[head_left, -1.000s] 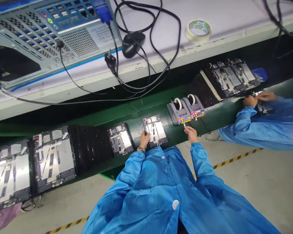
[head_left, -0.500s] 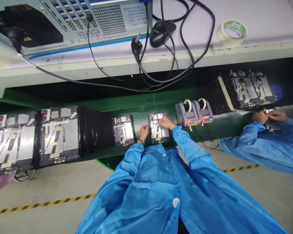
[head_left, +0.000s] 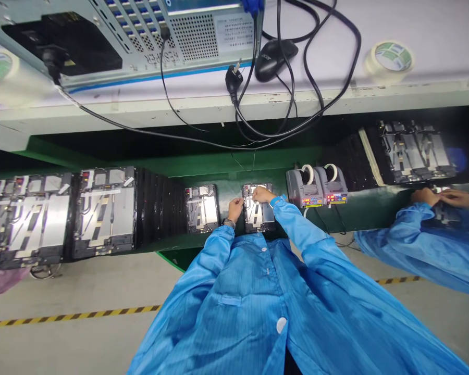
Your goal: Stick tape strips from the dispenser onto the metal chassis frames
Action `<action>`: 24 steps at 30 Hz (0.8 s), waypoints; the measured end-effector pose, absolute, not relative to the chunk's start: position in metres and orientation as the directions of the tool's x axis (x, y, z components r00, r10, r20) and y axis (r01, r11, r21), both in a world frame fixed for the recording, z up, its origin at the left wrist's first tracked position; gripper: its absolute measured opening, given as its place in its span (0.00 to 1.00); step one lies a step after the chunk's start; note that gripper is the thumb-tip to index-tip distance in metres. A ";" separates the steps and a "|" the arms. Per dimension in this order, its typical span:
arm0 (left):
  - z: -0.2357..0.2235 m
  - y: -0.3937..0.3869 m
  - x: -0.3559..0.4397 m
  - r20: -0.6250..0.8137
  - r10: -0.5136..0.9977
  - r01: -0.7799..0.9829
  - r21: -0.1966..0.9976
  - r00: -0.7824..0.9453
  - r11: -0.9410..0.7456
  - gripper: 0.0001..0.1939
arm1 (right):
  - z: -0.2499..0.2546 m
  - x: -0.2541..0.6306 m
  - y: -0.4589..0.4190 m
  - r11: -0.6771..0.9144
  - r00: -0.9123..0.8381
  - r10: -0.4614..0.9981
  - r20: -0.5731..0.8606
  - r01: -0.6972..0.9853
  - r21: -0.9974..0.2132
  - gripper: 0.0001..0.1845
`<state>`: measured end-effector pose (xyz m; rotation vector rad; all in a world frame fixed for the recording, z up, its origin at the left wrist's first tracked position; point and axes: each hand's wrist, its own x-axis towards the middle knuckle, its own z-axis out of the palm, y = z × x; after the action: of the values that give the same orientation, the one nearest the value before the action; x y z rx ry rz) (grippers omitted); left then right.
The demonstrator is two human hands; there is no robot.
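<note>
Currently I have the left hand [head_left: 235,208] at the left edge of the flat unit [head_left: 260,219], its forearm coming up from below, a band [head_left: 230,223] round the wrist, thumb and forefinger drawn close together. My right hand [head_left: 262,195] reaches in from the lower right, wrist bent and knuckles up, with its fingertips down over the upper part of that same unit. I cannot tell from here whether either pinch is fully closed or has a bit of tape in it. The unit lies on the green bench [head_left: 229,190], directly in front of the blue coat [head_left: 258,281]. Counting, I get one second unit [head_left: 202,211] just left of the hands, three larger-looking units [head_left: 105,221] farther left, the last partly hidden, and two units [head_left: 402,151] up at the right. Two tape dispensers [head_left: 305,190] stand side by side right of the hands. On the white shelf [head_left: 332,78] I count two tape rolls [head_left: 393,57], one mouse [head_left: 275,60] and one computer case [head_left: 195,39]. At far right, a co-worker's two hands [head_left: 455,198] meet.
</note>
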<state>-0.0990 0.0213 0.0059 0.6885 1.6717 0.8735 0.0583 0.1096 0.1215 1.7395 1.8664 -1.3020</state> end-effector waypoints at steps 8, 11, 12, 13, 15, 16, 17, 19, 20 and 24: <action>0.008 0.022 -0.099 -0.532 0.815 0.073 0.826 -0.228 0.560 0.14 | 0.124 0.059 0.111 -0.109 -0.249 0.644 -0.723 0.906 -0.409 0.10; 0.011 0.022 -0.099 -0.531 0.817 0.101 0.822 -0.224 0.561 0.14 | 0.121 0.060 0.112 -0.107 -0.253 0.643 -0.723 0.905 -0.411 0.10; 0.012 0.022 -0.099 -0.531 0.818 0.110 0.820 -0.223 0.562 0.14 | 0.119 0.060 0.112 -0.107 -0.252 0.642 -0.724 0.906 -0.410 0.10; 0.013 0.022 -0.099 -0.531 0.818 0.119 0.818 -0.222 0.563 0.15 | 0.117 0.060 0.112 -0.107 -0.250 0.642 -0.724 0.907 -0.408 0.10; 0.015 0.023 -0.099 -0.531 0.818 0.137 0.813 -0.221 0.565 0.16 | 0.111 0.060 0.112 -0.108 -0.242 0.643 -0.727 0.911 -0.398 0.11; 0.015 0.023 -0.099 -0.530 0.818 0.146 0.812 -0.222 0.566 0.16 | 0.108 0.060 0.113 -0.108 -0.236 0.644 -0.728 0.914 -0.391 0.11; 0.015 0.023 -0.099 -0.529 0.819 0.156 0.810 -0.222 0.565 0.16 | 0.104 0.060 0.113 -0.106 -0.229 0.645 -0.729 0.918 -0.382 0.11; 0.014 0.023 -0.098 -0.524 0.822 0.176 0.808 -0.223 0.563 0.16 | 0.098 0.060 0.114 -0.102 -0.216 0.646 -0.732 0.926 -0.363 0.12; 0.014 0.023 -0.098 -0.522 0.824 0.187 0.806 -0.222 0.561 0.16 | 0.095 0.059 0.114 -0.098 -0.211 0.648 -0.732 0.930 -0.355 0.12; 0.014 0.023 -0.097 -0.508 0.834 0.246 0.798 -0.216 0.550 0.17 | 0.086 0.059 0.115 -0.073 -0.209 0.654 -0.727 0.939 -0.335 0.13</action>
<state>-0.0970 0.0232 0.0137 0.9023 1.7459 0.7067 0.0590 0.1146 0.0855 1.7160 1.8685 -1.1719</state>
